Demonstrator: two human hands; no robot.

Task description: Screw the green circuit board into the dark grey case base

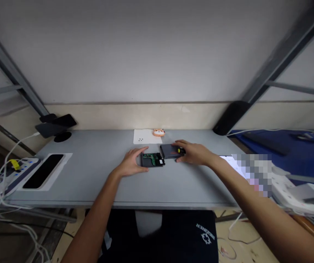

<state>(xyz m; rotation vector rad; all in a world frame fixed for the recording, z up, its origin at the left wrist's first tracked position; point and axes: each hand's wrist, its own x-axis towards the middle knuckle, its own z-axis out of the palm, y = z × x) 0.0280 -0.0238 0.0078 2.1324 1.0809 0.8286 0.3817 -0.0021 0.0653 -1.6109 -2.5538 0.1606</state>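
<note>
My left hand (130, 163) grips the left end of a small dark case with a green circuit board (152, 159), thumb along its near edge and fingers at its far edge. Black parts sit at the case's right end. Just to the right, my right hand (193, 152) spans a dark grey box-shaped cover (169, 151), fingers on the far edge and thumb on the near one. A short black tool with a yellow end (180, 150) pokes out from the right palm; its kind is hidden. The case and the cover lie close together on the desk.
Several tiny dark pieces (140, 139) lie on a white paper (147, 136) beside an orange animal-faced item (158, 132). At the left are a phone (44, 171), a power strip (16, 175) and a phone on a stand (56, 125). A black cylinder (231, 117) leans at the back right.
</note>
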